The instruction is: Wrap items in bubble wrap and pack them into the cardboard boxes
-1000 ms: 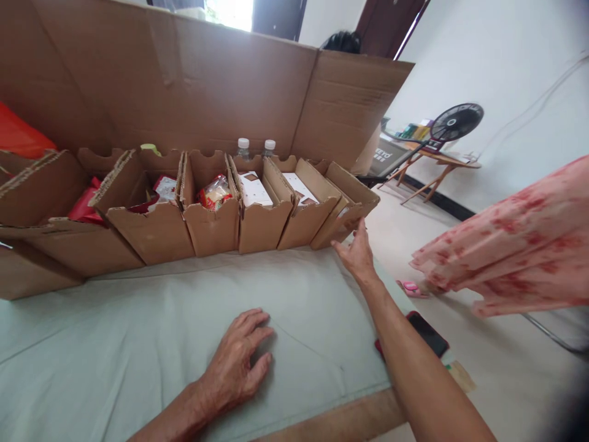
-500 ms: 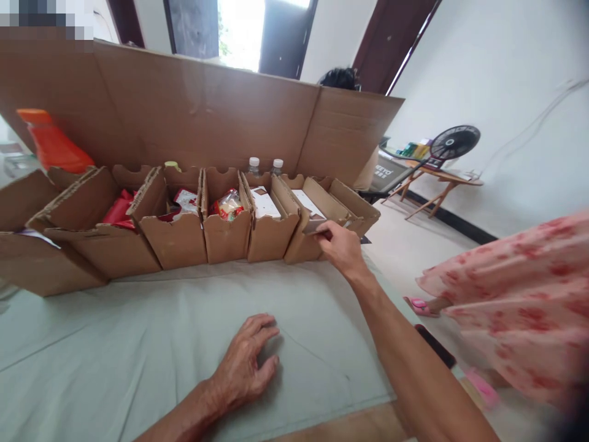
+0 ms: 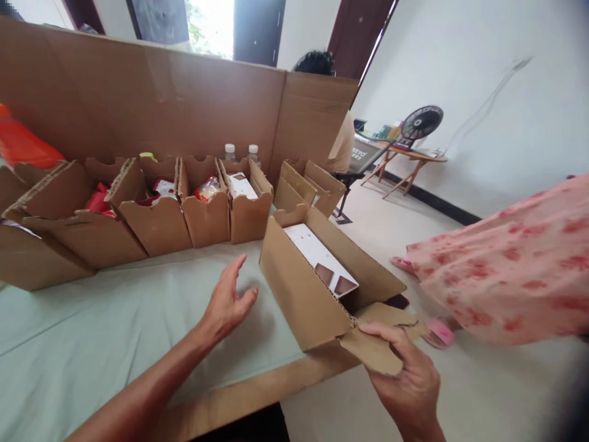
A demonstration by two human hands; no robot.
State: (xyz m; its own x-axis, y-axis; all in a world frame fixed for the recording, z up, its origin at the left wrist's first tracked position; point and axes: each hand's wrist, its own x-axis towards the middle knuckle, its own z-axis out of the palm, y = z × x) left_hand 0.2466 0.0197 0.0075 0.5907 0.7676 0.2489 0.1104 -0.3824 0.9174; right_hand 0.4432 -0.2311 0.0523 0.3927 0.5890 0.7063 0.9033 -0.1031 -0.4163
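My right hand [image 3: 405, 368] grips the near end flap of an open cardboard box [image 3: 299, 294], at the table's front right corner. Inside that box lies a white carton with brown markings [image 3: 317, 258]. My left hand [image 3: 230, 301] hovers over the cloth to the left of the box, fingers apart and holding nothing. Behind it stands a row of similar cardboard boxes [image 3: 205, 221]. They hold a red item [image 3: 99, 199], a clear and red packet [image 3: 208, 189] and another white carton [image 3: 242, 185].
A tall cardboard panel [image 3: 184, 104] stands behind the row, with two white-capped bottles [image 3: 230, 151] and an orange bottle [image 3: 27, 141] before it. A person in a floral skirt [image 3: 501, 264] stands at right. A fan [image 3: 421, 123] sits on a wooden table.
My right hand has pulled the box out of the row, towards me and the table's edge. My left hand has lifted and moved forward and left. The view has shifted right.
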